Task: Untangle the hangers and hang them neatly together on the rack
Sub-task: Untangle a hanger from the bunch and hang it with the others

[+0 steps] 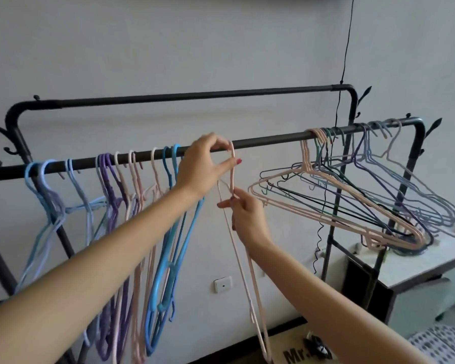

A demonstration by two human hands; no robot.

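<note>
A black clothes rack has a front rail point(268, 140) running left to right. A tangled bunch of blue, purple and pink hangers point(132, 206) hangs on its left part. At the right end a neater group of pink, green, purple and grey hangers point(352, 200) fans out. My left hand point(202, 166) pinches the hook of a pale pink hanger point(243, 261) at the rail's middle. My right hand point(247, 214) grips the same hanger at its neck, just below. The hanger's body dangles edge-on toward the floor.
A higher back rail point(184, 97) runs behind. A thin black cord point(346, 61) drops from above to the rail's right part. A white cabinet point(415, 269) stands at lower right under the neat hangers. A wall socket point(223, 284) sits low on the wall.
</note>
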